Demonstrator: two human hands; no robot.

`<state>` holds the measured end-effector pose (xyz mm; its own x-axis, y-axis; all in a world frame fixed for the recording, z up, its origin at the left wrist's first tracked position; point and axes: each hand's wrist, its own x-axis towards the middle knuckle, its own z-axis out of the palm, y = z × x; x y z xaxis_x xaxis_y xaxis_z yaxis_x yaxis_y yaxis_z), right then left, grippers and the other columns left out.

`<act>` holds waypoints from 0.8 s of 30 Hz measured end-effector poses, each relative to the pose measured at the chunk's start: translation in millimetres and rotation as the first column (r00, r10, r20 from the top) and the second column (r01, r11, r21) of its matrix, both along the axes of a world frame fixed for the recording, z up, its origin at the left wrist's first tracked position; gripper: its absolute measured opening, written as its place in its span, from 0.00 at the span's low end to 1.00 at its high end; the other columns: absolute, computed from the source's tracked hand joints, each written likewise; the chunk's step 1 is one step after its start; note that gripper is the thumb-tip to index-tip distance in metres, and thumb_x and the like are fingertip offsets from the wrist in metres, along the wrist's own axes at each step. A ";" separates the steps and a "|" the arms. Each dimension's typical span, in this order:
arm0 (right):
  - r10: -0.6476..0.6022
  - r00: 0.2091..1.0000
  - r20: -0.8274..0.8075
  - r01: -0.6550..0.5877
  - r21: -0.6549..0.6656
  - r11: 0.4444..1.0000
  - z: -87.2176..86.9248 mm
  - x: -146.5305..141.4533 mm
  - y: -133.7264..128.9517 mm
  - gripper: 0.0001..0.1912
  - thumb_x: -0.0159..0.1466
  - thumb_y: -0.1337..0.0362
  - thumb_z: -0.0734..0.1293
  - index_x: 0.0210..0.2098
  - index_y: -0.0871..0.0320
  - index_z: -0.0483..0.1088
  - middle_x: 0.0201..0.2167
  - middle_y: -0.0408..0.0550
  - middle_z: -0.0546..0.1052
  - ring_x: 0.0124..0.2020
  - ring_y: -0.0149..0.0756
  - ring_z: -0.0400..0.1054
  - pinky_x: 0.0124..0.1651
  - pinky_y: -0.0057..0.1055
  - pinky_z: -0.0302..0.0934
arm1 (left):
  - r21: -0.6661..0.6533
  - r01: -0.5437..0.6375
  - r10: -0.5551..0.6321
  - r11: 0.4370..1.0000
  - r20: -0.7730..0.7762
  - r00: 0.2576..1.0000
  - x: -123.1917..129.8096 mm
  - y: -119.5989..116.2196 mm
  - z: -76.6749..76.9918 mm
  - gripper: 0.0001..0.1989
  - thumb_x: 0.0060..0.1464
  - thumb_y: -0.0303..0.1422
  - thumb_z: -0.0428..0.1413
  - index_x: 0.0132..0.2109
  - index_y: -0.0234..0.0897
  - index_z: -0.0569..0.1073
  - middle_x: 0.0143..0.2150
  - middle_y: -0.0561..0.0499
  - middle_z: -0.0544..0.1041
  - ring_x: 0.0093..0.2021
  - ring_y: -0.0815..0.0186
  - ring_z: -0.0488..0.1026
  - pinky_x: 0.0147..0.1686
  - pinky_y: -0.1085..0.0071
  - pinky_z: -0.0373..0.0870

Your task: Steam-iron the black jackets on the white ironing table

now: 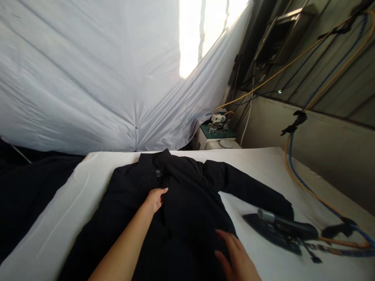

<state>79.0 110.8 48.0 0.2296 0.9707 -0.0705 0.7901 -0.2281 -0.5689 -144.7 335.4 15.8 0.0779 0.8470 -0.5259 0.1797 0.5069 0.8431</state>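
Observation:
A black jacket (187,199) lies spread over a white-covered table, its collar at the far side and one sleeve stretched out to the right. My left hand (156,200) is closed on the front edge of the jacket, just below the collar opening, where a label shows. Lower right, my right hand (234,255) is over the jacket's front, thumb and fingers apart, slightly blurred, with nothing in it. To the right of that hand, an iron (281,230) rests on the table beside the sleeve end.
The table's white cover (64,207) extends left and right. Orange and blue hoses (301,181) run from the iron up the right side. Dark fabric (32,191) lies at the left. Behind the table are a small machine (218,127) and a hanging white sheet (111,74).

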 end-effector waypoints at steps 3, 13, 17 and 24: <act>0.177 0.984 0.014 -0.177 0.026 0.984 15.4 -46.8 50.1 0.24 0.58 0.64 0.59 0.55 0.57 0.62 0.51 0.53 0.68 0.51 0.45 0.62 0.55 0.42 0.58 | 0.148 -0.131 0.129 0.980 0.025 0.991 -5.4 -0.6 -4.8 0.20 0.44 0.24 0.54 0.47 0.39 0.65 0.26 0.58 0.66 0.27 0.72 0.67 0.32 0.75 0.66; 0.361 0.931 0.059 -0.350 -0.140 0.926 -14.9 -145.6 118.0 0.29 0.55 0.57 0.65 0.55 0.55 0.62 0.54 0.54 0.64 0.56 0.53 0.53 0.57 0.50 0.49 | 0.052 -0.202 0.196 0.978 0.098 0.976 -32.5 45.4 -13.5 0.16 0.45 0.24 0.55 0.44 0.33 0.66 0.31 0.48 0.72 0.28 0.70 0.70 0.30 0.72 0.68; 0.445 0.895 0.039 -0.443 -0.044 0.895 -13.4 -145.4 135.7 0.23 0.61 0.55 0.58 0.54 0.52 0.62 0.59 0.47 0.59 0.62 0.46 0.44 0.62 0.47 0.38 | 0.018 -0.154 0.153 0.988 0.060 0.986 -33.4 88.9 -11.1 0.11 0.49 0.30 0.55 0.41 0.31 0.66 0.26 0.53 0.71 0.23 0.72 0.68 0.26 0.72 0.67; 0.526 0.834 0.167 -0.499 -0.180 0.848 -21.6 -136.8 192.7 0.33 0.62 0.48 0.51 0.63 0.56 0.44 0.65 0.43 0.42 0.65 0.45 0.26 0.63 0.51 0.27 | 0.202 -0.116 0.147 0.972 -0.145 0.979 -46.7 110.0 -27.3 0.06 0.44 0.24 0.58 0.29 0.34 0.67 0.16 0.61 0.63 0.15 0.77 0.59 0.18 0.78 0.56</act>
